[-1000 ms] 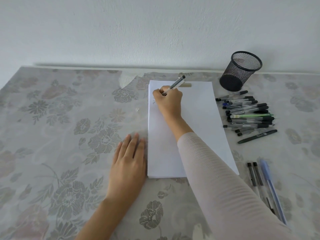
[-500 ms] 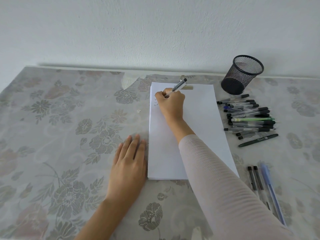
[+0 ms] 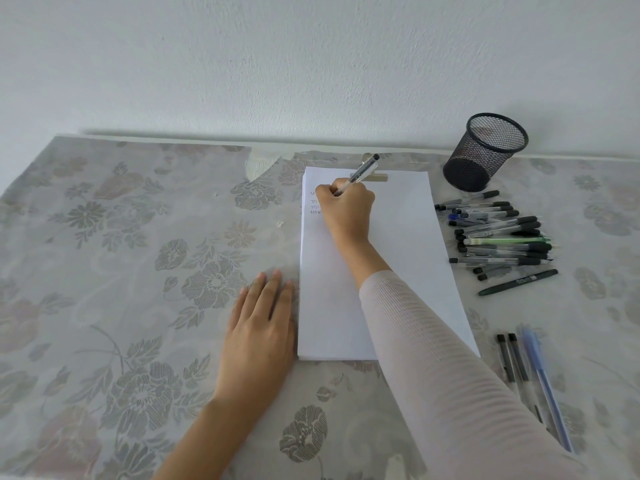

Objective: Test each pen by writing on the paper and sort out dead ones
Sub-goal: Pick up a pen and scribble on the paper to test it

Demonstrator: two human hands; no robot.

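Observation:
A white stack of paper (image 3: 408, 258) lies in the middle of the table. My right hand (image 3: 348, 211) grips a clear pen with a black cap end (image 3: 363, 170), its tip down at the paper's top left, beside several short lines of dark writing (image 3: 313, 203). My left hand (image 3: 261, 329) lies flat on the tablecloth, fingers straight, touching the paper's left edge. A heap of several pens (image 3: 498, 237) lies right of the paper. Three more pens (image 3: 530, 372) lie apart near the front right.
A black mesh pen cup (image 3: 485, 152) stands at the back right near the wall. A dark green pen (image 3: 517, 282) lies just in front of the heap. The floral tablecloth (image 3: 121, 271) is torn at the back (image 3: 259, 164), left of the paper.
My right hand has shifted slightly down the paper's top left while writing, adding lines of marks. My left hand has stayed in place.

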